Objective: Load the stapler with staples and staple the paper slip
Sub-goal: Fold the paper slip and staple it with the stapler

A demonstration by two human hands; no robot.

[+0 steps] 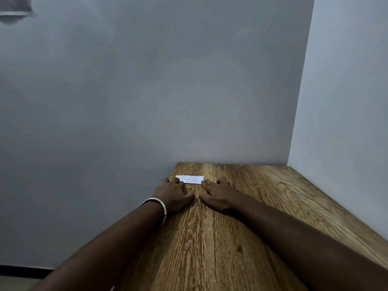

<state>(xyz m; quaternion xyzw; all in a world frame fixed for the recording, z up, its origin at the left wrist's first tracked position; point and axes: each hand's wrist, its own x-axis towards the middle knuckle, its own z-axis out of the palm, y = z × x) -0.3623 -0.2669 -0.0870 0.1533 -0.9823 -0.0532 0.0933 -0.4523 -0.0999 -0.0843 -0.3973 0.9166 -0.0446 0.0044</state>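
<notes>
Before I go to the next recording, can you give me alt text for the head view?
Both hands lie flat on a wooden table, the left hand and right hand with fingertips touching the near edge of a small white printed paper slip. A metal bangle circles the left wrist; grey walls meet behind, and no stapler is visible.

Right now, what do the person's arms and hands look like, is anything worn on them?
Both forearms are bare, with no sleeves or gloves in view. The left hand has a silver metal bangle around its wrist, a plain rounded band with faint markings too small to read. The right hand and its wrist carry nothing visible: no watch, band or ring that shows.
</notes>
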